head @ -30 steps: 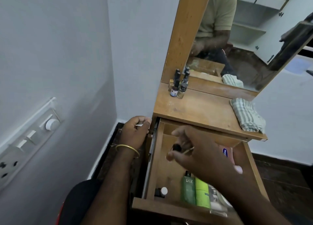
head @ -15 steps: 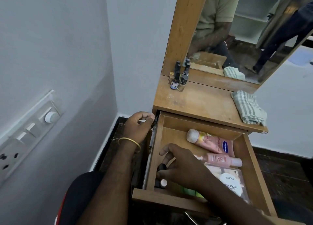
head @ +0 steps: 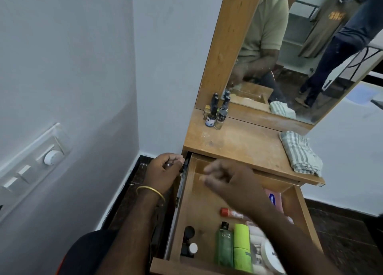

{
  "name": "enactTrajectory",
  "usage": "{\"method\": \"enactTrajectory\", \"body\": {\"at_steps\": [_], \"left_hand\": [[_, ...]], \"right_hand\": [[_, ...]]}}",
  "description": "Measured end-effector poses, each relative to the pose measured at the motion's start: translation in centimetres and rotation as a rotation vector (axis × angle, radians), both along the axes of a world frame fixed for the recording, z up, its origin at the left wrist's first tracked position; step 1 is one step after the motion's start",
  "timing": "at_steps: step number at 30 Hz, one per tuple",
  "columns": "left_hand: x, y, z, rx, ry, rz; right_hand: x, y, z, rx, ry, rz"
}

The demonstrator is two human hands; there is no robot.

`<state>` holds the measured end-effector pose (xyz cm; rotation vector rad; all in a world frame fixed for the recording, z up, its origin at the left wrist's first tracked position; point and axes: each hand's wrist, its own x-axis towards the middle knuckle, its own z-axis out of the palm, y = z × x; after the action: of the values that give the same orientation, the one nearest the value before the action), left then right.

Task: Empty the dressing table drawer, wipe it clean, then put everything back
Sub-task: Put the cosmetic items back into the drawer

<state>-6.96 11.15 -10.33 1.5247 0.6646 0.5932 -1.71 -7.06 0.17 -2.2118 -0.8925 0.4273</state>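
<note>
Nearest, below and behind the right hand [head: 224,181], the drawer [head: 199,208] stands pulled out with things left at its front: a green bottle [head: 224,245] and a lime tube [head: 242,246] lying side by side, long axes running front to back, and two small dark jars [head: 189,242] to their left. A red-capped tube [head: 231,212] lies crosswise just under the right wrist.

The right hand hovers over the drawer's back end, fingers curled and blurred; whether it pinches anything, I cannot tell. It is plainly the nearer hand to the contents. The left hand [head: 165,171] is curled at the drawer's left rail, seemingly gripping there, though what it grips is hidden.

The right forearm covers a pink tube [head: 274,201] and a white lid [head: 271,255].

Beyond both hands, small bottles [head: 216,114] stand on the tabletop [head: 238,142]; a striped cloth [head: 300,152] lies far right.
</note>
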Motion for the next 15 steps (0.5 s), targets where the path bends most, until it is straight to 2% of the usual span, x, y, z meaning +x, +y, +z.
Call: {"method": "enactTrajectory", "body": {"at_steps": [3, 6, 11, 15], "left_hand": [[0.0, -0.2, 0.3, 0.005, 0.000, 0.013], [0.0, -0.2, 0.2, -0.003, 0.001, 0.019], [0.0, 0.0, 0.1, -0.019, -0.002, 0.022], [0.2, 0.4, -0.4, -0.026, -0.004, 0.021]], "right_hand": [[4.3, 1.9, 2.8, 0.132, -0.296, -0.206], [8.3, 4.0, 3.8, 0.015, -0.609, -0.295], [10.5, 5.9, 2.8, -0.201, -0.780, -0.259], [10.5, 5.8, 1.0, -0.168, -0.814, -0.231]]}}
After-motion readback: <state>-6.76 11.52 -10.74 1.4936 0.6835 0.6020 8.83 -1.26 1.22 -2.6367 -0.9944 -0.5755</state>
